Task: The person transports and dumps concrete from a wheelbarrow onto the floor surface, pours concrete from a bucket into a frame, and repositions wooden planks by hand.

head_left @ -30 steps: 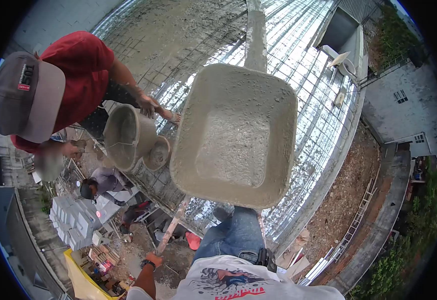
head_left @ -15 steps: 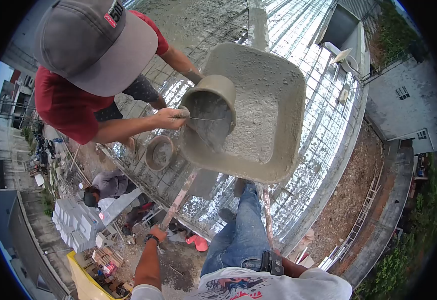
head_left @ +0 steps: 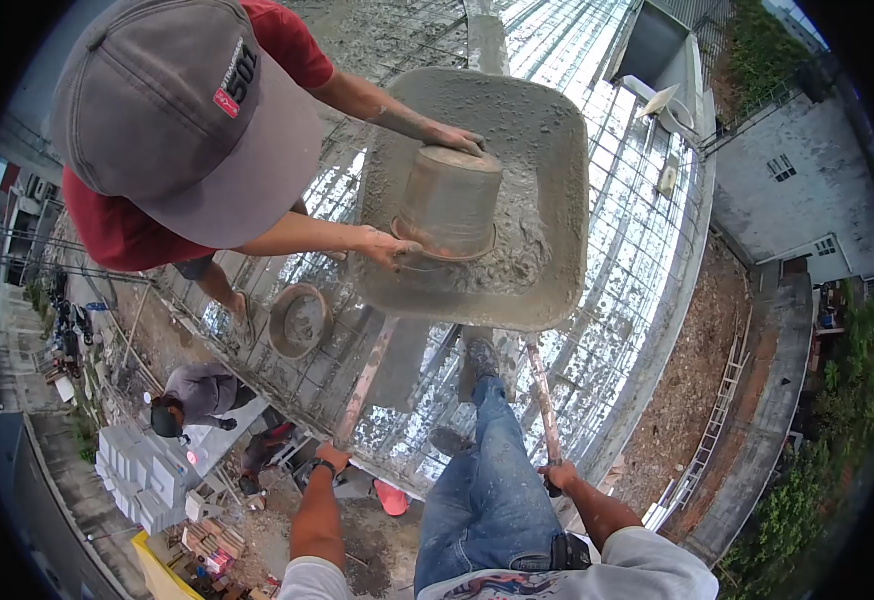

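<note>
Steel mesh (head_left: 629, 205) lies partly bare around the wheelbarrow (head_left: 571, 200); left hand (head_left: 332, 458) and right hand (head_left: 559, 477) grip its handles (head_left: 544, 400), a bucket (head_left: 450, 205) already upturned on wet concrete (head_left: 527, 255).

I'm standing on a shiny deck (head_left: 392, 428), my front shoe (head_left: 479, 358) resting near a grey strip (head_left: 487, 40) that is reaching beyond my wheelbarrow (head_left: 569, 225). Steel bars (head_left: 617, 235) are crossing the deck in a grid, wet concrete (head_left: 387, 35) is covering its far left part, and a round tub (head_left: 276, 332) is sitting left of the barrow, near a co-worker's foot (head_left: 241, 310).
</note>
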`<action>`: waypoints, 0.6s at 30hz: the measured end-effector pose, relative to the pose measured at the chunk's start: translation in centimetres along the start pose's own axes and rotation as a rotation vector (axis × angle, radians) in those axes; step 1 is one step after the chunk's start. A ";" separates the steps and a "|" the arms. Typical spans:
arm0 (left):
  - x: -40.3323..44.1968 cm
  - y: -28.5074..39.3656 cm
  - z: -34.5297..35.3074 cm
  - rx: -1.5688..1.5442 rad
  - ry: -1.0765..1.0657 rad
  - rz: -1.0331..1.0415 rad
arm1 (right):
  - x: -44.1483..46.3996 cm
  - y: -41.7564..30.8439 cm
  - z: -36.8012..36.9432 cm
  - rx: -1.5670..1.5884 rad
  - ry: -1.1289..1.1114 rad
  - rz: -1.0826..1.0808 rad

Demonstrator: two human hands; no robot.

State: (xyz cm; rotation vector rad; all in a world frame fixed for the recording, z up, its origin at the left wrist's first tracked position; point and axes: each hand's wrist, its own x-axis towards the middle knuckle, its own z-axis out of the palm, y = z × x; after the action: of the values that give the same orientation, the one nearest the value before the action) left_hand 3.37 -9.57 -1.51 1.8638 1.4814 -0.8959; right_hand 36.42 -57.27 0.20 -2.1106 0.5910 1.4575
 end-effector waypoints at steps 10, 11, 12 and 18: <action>-0.2 1.1 0.1 -0.079 0.102 0.016 | 0.5 -1.1 1.1 -0.223 0.148 -0.023; -2.0 2.7 -1.3 -0.079 0.128 -0.006 | 0.5 -1.3 1.2 -0.231 0.135 -0.031; -1.8 2.8 -1.0 -0.097 0.148 -0.003 | 0.2 -1.8 1.4 -0.241 0.152 -0.036; -4.8 5.0 0.3 -0.180 0.378 -0.007 | 0.5 -1.7 1.9 -0.127 0.087 -0.019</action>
State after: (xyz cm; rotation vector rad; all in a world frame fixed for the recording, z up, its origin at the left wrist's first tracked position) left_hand 7.51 -13.68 2.34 1.9645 1.7257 -0.4069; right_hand 36.29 -54.81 -0.60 -2.2814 0.5214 1.4327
